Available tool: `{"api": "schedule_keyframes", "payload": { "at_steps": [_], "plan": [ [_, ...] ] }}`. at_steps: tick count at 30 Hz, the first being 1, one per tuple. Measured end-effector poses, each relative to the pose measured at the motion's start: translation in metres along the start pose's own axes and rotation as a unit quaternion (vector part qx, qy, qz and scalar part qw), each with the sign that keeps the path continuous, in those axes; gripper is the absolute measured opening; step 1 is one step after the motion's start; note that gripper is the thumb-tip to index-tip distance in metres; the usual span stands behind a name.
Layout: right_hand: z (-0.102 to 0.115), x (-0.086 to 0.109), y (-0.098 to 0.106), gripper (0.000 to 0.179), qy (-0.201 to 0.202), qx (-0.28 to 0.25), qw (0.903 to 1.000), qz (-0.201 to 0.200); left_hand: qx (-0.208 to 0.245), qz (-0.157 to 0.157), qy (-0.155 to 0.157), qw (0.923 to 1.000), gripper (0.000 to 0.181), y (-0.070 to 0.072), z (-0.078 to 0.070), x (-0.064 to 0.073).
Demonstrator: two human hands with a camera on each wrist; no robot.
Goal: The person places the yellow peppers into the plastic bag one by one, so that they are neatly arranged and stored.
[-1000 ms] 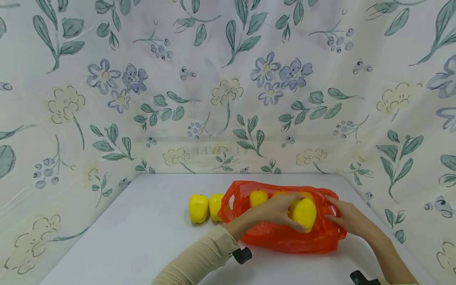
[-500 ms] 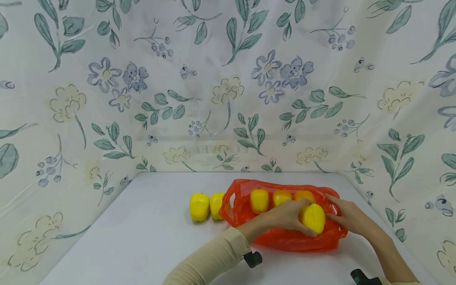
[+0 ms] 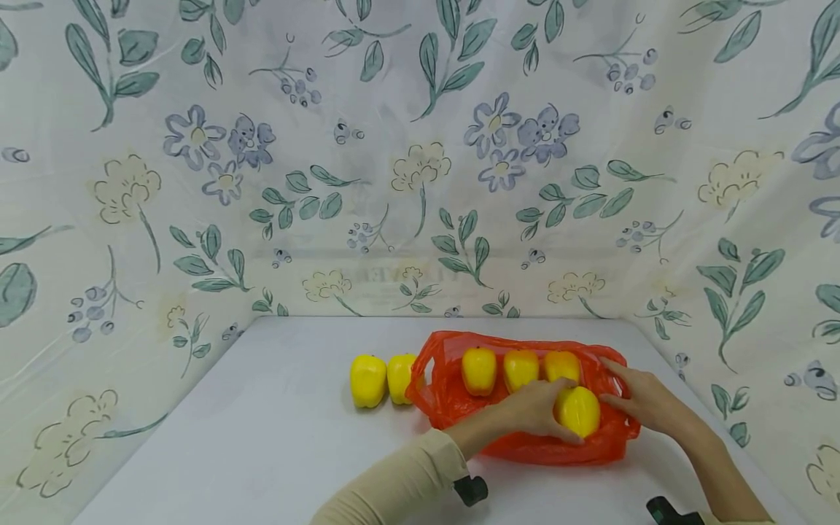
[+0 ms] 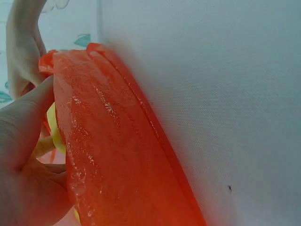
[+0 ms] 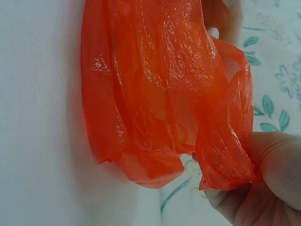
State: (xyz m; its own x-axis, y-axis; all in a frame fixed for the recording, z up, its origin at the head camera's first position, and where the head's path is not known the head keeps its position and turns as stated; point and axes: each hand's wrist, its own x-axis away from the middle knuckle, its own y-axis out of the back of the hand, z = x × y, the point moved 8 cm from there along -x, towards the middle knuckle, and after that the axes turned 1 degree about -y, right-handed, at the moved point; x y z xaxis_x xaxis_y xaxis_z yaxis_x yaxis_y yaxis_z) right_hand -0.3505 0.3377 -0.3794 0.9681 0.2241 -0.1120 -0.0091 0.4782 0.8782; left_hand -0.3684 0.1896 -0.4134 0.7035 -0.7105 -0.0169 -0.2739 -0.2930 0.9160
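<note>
A red plastic bag [image 3: 518, 448] lies on the table with its mouth spread upward. Inside its back part sit three yellow bell peppers, one at the left [image 3: 479, 370], one in the middle [image 3: 521, 370] and one at the right [image 3: 562, 366]. My left hand [image 3: 534, 412] grips another yellow bell pepper [image 3: 580, 413] low in the front right of the bag's mouth. The bag's front wall hides most of that pepper in the left wrist view. At the bag's right end, my right hand [image 3: 646, 399] pinches the plastic edge between thumb and fingers.
Two more yellow bell peppers, one farther left [image 3: 367, 380] and one partly behind the bag's left handle [image 3: 400, 378], stand on the white table [image 3: 262, 437]. A flower-patterned curtain [image 3: 367, 219] surrounds the table at the back and sides.
My left hand has moved right and down, bringing its bell pepper lower into the bag. The bell peppers at the back show more fully. My right hand stays at the bag's edge.
</note>
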Motion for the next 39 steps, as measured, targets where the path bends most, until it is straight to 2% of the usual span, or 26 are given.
{"api": "schedule_keyframes", "payload": {
  "at_steps": [8,15,21,26,30,35,39],
  "plan": [
    [-0.003,0.001,0.000,0.071,-0.009,-0.009,0.9999,0.006,0.001,-0.009,-0.015,0.9998,0.081,-0.003,-0.002,0.000],
    [-0.005,0.001,-0.003,0.072,-0.015,-0.013,0.9998,0.010,-0.004,-0.009,-0.009,0.9999,0.087,-0.005,0.000,0.001],
    [-0.005,0.002,-0.003,0.071,-0.013,-0.018,0.9997,0.011,0.014,0.006,-0.002,0.9999,0.094,0.006,0.000,0.013],
    [-0.006,0.001,-0.002,0.071,-0.015,-0.015,0.9997,0.011,0.014,0.011,-0.020,0.9996,0.088,0.025,0.005,0.031],
    [-0.006,-0.001,-0.002,0.071,-0.024,-0.015,0.9995,0.014,0.019,0.002,-0.038,0.9991,0.081,0.048,0.016,0.052],
    [-0.007,-0.002,-0.004,0.071,-0.023,-0.023,0.9993,0.017,0.041,-0.057,-0.051,0.9963,0.072,0.091,0.037,0.086],
    [-0.008,-0.003,-0.006,0.071,-0.016,-0.021,0.9995,0.016,0.068,-0.105,-0.045,0.9911,0.064,0.124,0.063,0.114]
  ]
}}
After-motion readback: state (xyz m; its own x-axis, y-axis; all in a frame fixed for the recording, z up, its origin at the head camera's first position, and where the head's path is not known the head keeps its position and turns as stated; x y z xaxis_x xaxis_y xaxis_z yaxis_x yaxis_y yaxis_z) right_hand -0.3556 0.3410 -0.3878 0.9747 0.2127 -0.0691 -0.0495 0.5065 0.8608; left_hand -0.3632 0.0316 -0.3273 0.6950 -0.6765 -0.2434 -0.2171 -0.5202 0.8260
